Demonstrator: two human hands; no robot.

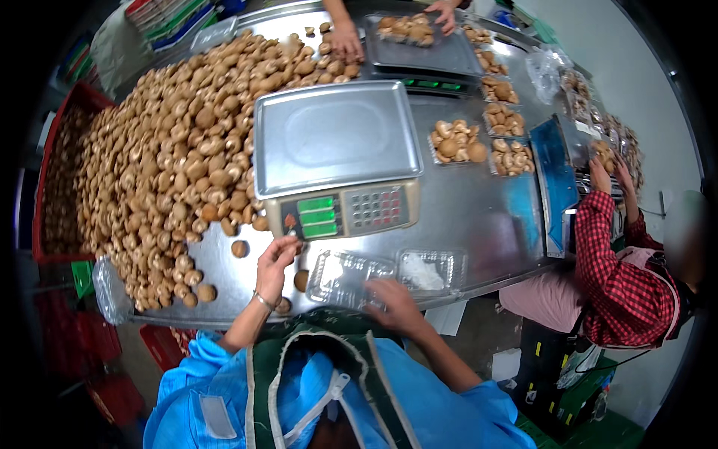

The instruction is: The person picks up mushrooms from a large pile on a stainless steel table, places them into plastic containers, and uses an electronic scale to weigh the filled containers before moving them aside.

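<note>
My left hand (276,269) is at the lower left corner of a digital scale (336,137), fingertips together by its display; whether a small piece is pinched in them I cannot tell. The scale's metal pan carries nothing. My right hand (392,303) is on the near edge of a clear plastic tray (339,275), slightly blurred. Beside it lies a second clear plastic tray (454,266) with something white inside. A large heap of brown mushrooms (185,146) spreads left of the scale. A single mushroom (239,248) sits nearer to me, and another (302,280) is between my hands.
Filled mushroom trays (459,141) stand right of the scale. Across the table, a co-worker's hands are by the heap and a second scale (423,50). At right, a person in a checked shirt (622,280) handles a tray behind a blue-sided machine (552,185). A red crate (47,185) stands left.
</note>
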